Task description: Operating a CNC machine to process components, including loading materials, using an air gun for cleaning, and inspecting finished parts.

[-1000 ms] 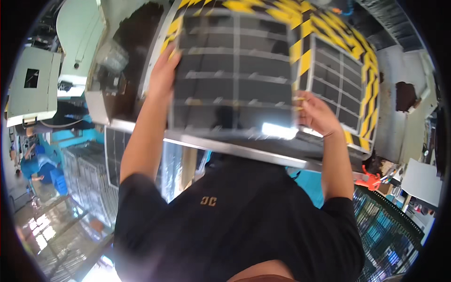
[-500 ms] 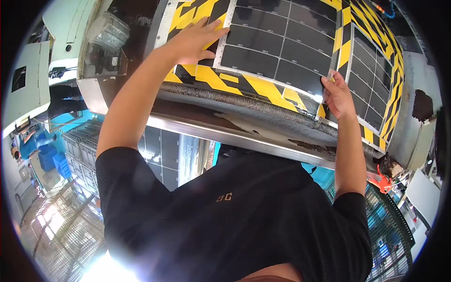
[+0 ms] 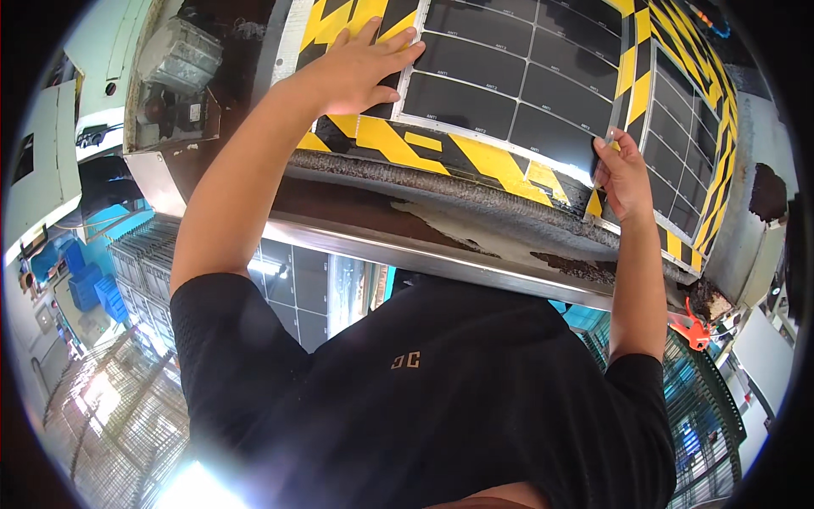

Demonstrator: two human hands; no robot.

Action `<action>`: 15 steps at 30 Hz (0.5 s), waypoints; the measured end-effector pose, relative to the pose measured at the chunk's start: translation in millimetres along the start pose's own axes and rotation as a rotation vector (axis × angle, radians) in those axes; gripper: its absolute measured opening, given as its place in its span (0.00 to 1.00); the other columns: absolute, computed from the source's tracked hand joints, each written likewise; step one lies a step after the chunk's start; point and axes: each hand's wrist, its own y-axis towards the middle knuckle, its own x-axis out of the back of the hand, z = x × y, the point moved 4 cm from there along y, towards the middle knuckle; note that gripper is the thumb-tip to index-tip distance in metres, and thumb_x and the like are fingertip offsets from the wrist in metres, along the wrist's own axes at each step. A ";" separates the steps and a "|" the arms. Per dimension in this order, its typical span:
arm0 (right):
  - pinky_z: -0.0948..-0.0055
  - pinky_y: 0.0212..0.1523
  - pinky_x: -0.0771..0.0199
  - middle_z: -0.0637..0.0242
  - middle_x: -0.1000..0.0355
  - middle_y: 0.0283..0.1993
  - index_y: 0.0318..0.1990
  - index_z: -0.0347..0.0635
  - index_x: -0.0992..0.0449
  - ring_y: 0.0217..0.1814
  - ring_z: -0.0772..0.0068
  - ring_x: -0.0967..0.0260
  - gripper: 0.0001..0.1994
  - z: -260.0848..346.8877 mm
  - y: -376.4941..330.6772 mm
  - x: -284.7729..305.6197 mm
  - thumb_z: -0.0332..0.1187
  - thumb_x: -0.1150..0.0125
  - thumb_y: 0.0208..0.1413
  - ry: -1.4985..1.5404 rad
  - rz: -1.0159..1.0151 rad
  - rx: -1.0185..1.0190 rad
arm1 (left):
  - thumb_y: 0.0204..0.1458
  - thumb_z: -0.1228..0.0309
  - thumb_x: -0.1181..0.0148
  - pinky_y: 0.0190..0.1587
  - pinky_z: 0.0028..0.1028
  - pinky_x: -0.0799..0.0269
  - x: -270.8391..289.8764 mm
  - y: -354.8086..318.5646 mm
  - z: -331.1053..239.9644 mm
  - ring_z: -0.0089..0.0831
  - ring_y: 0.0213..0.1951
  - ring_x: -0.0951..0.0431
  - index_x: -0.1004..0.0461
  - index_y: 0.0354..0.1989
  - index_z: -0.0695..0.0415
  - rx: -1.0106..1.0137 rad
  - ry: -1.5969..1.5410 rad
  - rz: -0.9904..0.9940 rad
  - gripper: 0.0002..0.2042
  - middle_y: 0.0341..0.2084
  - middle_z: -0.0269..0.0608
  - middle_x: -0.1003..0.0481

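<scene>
A black sheet [image 3: 471, 103], divided into rectangular panels by pale lines, lies on a surface edged with yellow-and-black striped tape [image 3: 487, 161]. My left hand [image 3: 360, 75] lies flat with fingers spread over the tape, its fingertips at the sheet's left edge. At the near right corner, the thumb and fingers of my right hand [image 3: 626, 176] pinch the edge of this sheet. A second black panelled sheet [image 3: 674, 153] lies to the right of that hand, beyond a striped strip.
A worn metal ledge [image 3: 424, 246] runs between my body and the surface. Clear blocks [image 3: 180, 55] sit at the far left. Wire racks [image 3: 127, 416] stand lower left, with a dark-edged rack [image 3: 708, 407] lower right. An orange-red clamp-like tool [image 3: 697, 333] hangs near the right corner.
The whole view has shifted slightly, with the sheet and my right hand now a little further right in the picture. Both hands keep about the same places on the sheet.
</scene>
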 end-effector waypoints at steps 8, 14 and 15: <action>0.82 0.21 0.44 0.78 0.30 0.25 0.47 0.45 0.31 0.21 0.86 0.38 0.13 2.5 -2.1 -5.4 0.31 0.34 0.59 -0.022 -0.022 0.002 | 0.60 0.59 0.43 0.73 0.56 0.60 1.6 -1.5 -1.7 0.51 0.75 0.60 0.51 0.74 0.40 0.014 -0.005 0.014 0.34 0.75 0.26 0.55; 0.82 0.22 0.43 0.77 0.29 0.27 0.47 0.45 0.31 0.22 0.87 0.37 0.13 5.9 -3.8 -10.0 0.31 0.33 0.59 -0.023 -0.035 0.020 | 0.59 0.60 0.42 0.73 0.56 0.59 0.0 -0.9 -0.6 0.50 0.75 0.60 0.50 0.74 0.40 0.020 -0.025 0.002 0.35 0.75 0.27 0.55; 0.82 0.22 0.43 0.77 0.29 0.27 0.47 0.45 0.31 0.22 0.87 0.37 0.13 5.4 -3.2 -8.7 0.31 0.33 0.59 -0.023 -0.035 0.021 | 0.58 0.61 0.40 0.73 0.57 0.59 0.5 -0.7 -0.9 0.49 0.75 0.61 0.49 0.74 0.40 0.021 -0.029 -0.005 0.35 0.75 0.27 0.55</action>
